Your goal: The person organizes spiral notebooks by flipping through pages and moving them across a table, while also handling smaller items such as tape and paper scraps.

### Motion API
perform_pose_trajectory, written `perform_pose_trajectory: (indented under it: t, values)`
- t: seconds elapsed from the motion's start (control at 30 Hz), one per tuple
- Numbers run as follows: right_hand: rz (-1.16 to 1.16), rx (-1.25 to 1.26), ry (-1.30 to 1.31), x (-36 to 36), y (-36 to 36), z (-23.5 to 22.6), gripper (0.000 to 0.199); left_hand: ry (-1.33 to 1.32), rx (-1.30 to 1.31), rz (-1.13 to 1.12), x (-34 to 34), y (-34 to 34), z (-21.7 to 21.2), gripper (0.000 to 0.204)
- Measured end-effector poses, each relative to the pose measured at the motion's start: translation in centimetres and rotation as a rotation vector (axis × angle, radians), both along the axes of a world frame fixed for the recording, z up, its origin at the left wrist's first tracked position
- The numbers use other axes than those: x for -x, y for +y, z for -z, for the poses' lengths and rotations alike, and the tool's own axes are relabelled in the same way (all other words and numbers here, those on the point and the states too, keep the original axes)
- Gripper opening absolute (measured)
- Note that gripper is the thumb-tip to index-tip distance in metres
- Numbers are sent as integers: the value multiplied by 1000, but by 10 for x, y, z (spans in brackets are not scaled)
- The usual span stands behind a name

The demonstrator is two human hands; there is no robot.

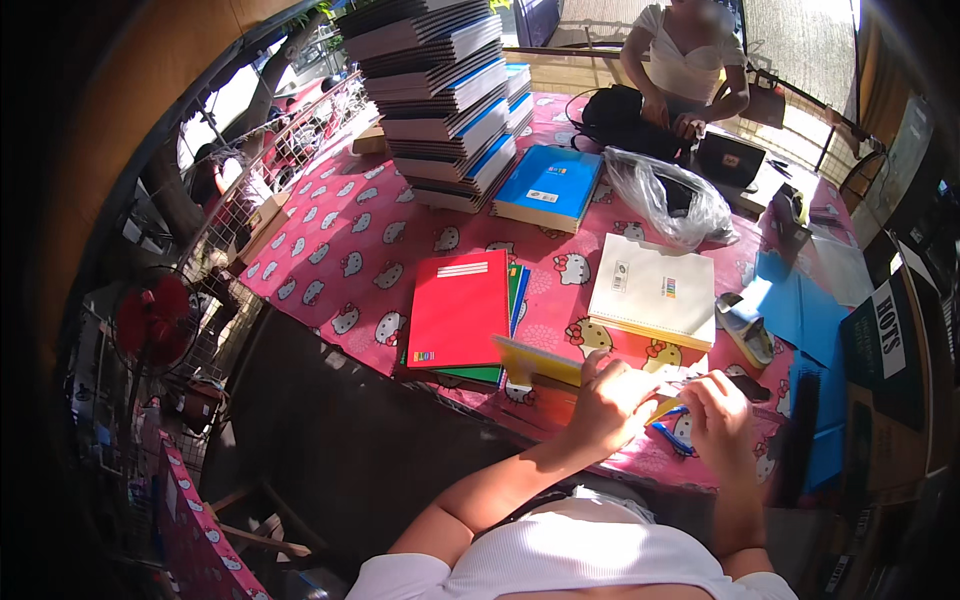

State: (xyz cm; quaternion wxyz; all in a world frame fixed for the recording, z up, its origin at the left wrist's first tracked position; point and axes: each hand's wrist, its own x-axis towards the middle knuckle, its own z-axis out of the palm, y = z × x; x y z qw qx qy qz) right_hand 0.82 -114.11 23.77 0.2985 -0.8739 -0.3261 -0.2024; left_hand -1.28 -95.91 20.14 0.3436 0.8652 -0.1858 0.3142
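Observation:
My left hand (607, 405) is closed around a yellow notebook (540, 361), held tilted on edge above the near side of the table. My right hand (722, 418) pinches at the notebook's right end, beside my left fingers; whatever small thing lies between its fingertips is hidden. Under my hands a blue-handled tool (672, 438) rests on the tablecloth. Left of the yellow notebook lies a red notebook (458, 310) on a small stack with green and blue covers showing. A stack of cream-covered notebooks (652, 290) sits just beyond my hands.
Tall piles of spiral-bound notebooks (445, 120) stand at the far left, beside a blue-covered stack (548, 187). A clear plastic bag (672, 200) and a sandal-like object (745, 328) lie to the right. Across the pink table (340, 240), another person (685, 70) handles a black bag.

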Motion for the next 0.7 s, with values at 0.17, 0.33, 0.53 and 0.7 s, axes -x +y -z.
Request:
perform_pose_trajectory:
  t: [0.17,0.33,0.53,0.7]
  values:
    - [-102,-153,529,-50,-32,1,16,79,-13,19,8,11,0,34]
    - [708,529,422,-161,-125,100,38,117,22,131,10,10,-9,34]
    - [745,313,366,-178,-152,155,47,63,-68,-22,11,9,-13,30]
    - [-244,-798,591,-99,-90,118,58,99,18,-46,8,12,-6,26]
